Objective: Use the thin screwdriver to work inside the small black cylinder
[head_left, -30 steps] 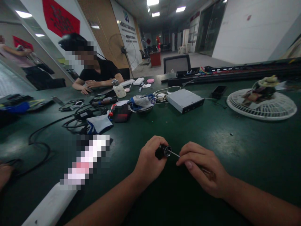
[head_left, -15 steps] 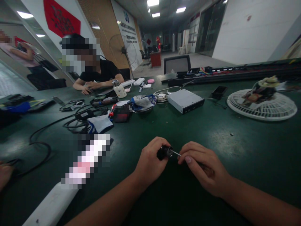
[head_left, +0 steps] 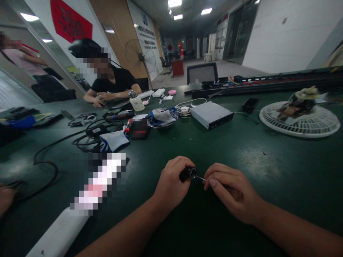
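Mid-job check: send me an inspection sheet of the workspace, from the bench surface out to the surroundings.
surface: dark green workbench top, scuffed.
job's things: small black cylindrical part; thin metal screwdriver, its shaft reaching the part's end.
clutter: grey metal drive box, white round fan guard.
grippers: left hand grips the part; right hand holds the screwdriver.
cables: coiled black cable, white cable bundle.
surroundings: seated person in black shirt, pedestal fan.

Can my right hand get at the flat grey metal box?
Probably yes, at a stretch: nothing stands on the dark green tabletop between your right hand and the flat grey metal box. But that hand holds a thin metal-shafted screwdriver against the small black cylindrical part, so it would need freeing first.
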A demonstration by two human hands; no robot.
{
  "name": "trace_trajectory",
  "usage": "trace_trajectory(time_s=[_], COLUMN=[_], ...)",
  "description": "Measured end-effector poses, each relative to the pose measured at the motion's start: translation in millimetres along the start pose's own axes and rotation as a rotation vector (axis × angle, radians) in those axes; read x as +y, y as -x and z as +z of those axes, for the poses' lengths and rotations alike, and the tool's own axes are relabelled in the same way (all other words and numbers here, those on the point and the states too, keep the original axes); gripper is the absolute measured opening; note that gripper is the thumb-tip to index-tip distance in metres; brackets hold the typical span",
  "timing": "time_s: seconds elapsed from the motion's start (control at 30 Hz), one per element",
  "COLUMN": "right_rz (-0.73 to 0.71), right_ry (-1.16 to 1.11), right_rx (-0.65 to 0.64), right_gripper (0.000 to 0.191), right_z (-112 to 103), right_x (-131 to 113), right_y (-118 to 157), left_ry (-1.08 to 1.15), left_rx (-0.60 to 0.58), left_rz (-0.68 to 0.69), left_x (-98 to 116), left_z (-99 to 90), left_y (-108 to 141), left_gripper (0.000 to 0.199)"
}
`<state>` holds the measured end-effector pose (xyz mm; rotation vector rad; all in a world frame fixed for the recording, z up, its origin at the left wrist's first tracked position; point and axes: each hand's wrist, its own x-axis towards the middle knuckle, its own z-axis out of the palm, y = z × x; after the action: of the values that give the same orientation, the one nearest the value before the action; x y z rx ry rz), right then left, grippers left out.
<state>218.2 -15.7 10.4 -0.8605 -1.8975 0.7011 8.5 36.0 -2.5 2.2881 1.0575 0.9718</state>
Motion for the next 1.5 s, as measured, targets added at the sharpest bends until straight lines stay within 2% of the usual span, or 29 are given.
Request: trace_trajectory(time_s=[0.2, 0.4, 0.6, 0.97, 1.27, 1.37, 1.5], right_rz=[-0.029, -0.022, -0.058, -0.072, -0.099, -0.043, 0.026], right_ry=[-0.04, 0.004, 0.021, -0.05, -0.059, -0.053, -0.045], right_rx=[-0.016, 0.05, 0.049, 0.194, 0.119, 0.066, 0.06], right_gripper=[0.023, 0.02, 0.018, 0.028, 0.026, 0.023, 0.031], right_z=[-0.7, 0.3, 1.8, -2.2, -1.6, -1.3, -1.2], right_x=[1.1, 0.1, -2.0, 6.6, 5.0, 4.6, 3.6], right_y=[1.2, 1.3, 1.2, 7.8, 6.3, 4.6, 2.5], left_ry=[-0.026, -0.023, -0.033, 0.009, 0.002, -0.041, -0.127], left_rx=[-0.001, -0.001, -0.001, -0.006, 0.009, 0.018, 0.04], left_rz=[-0.033, -0.025, -0.029, 0.054, 0.131, 0.171, 0.137], left_x=[-1.7, 0.4, 1.3, 4.3, 2.7, 2.9, 3.5], left_z=[0.5, 0.1, -0.5, -2.3, -1.0, -0.4, -0.1], left_y=[1.8, 1.0, 0.4, 2.0, 1.5, 2.0, 2.1], left_gripper=[0.042, 0.04, 0.038, 0.036, 0.033, 0.036, 0.042])
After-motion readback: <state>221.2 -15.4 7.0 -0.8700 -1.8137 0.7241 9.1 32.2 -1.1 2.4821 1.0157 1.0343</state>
